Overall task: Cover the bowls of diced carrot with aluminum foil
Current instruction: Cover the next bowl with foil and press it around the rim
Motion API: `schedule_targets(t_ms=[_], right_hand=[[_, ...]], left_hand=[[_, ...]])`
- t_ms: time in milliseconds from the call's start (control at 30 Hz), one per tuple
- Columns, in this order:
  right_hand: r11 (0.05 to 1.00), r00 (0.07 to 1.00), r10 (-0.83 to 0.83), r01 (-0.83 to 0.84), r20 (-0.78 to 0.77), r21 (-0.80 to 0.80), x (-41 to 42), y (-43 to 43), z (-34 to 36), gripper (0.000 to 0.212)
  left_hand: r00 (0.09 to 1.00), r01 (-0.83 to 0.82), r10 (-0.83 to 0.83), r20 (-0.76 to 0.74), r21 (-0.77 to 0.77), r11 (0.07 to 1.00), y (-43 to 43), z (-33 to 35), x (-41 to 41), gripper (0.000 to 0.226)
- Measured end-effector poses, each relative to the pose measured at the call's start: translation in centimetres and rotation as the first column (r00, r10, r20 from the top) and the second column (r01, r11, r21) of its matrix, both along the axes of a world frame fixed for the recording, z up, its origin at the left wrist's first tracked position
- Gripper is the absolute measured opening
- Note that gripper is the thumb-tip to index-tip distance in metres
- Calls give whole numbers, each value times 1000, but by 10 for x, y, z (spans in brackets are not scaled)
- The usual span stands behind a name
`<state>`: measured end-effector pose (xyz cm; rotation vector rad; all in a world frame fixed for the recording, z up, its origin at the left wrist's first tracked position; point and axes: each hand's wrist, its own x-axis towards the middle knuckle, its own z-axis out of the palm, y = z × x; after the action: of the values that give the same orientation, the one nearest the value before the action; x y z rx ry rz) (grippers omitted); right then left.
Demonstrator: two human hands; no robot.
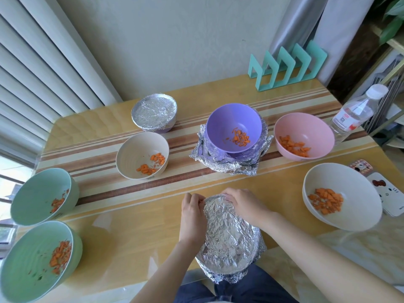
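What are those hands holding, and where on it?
Both hold the foil-covered bowl nearest the person: the left hand pinches its far-left rim, and the right hand curls over its far-right rim.

near edge: bowl covered in crinkled silver aluminum foil | far left: second foil-covered bowl | purple carrot bowl on crumpled foil sheets | uncovered, carrot inside: beige bowl, pink bowl, white bowl, far green bowl, near green bowl

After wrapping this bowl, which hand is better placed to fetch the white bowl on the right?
Likely right. The right hand holds the foiled bowl on the side facing the white bowl; the left hand must cross over.
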<state>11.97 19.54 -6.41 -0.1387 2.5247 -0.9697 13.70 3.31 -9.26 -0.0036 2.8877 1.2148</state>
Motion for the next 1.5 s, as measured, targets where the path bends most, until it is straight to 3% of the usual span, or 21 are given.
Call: schedule_targets(t_ms=[133,333,500,700,933,1133,1300,1500], right_hand=[[999,1000,-6,7,-14,35,2,0,-1,46],[999,1000,-20,20,-1,-34,5,-1,4,34],[998,998,-62,62,-27,14,10,-1,0,37],[994,998,45,-41,-41,99,14,-5,0,38],[967,982,185,-174,-41,188,-1,-16,9,29],[949,980,179,-147,-92,279,0,-20,9,29],[965,989,132,-114,-66,236,2,-18,2,40],[934,962,264,-239,-64,267,-6,-25,12,37]], left_hand=[[1000,-7,7,10,2,1000,1,1,1,12],[996,-72,72,53,14,997,-2,2,12,17],[987,-125,115,112,84,989,-7,2,17,12],[997,74,-74,29,-14,997,-9,4,1,8],[990,132,-134,-46,-43,990,-3,-2,-3,9],[992,120,-120,-41,-2,993,-1,1,-2,7],[998,56,-56,-1,60,997,-7,4,5,12],[1000,-3,3,-1,81,997,-3,5,6,14]])
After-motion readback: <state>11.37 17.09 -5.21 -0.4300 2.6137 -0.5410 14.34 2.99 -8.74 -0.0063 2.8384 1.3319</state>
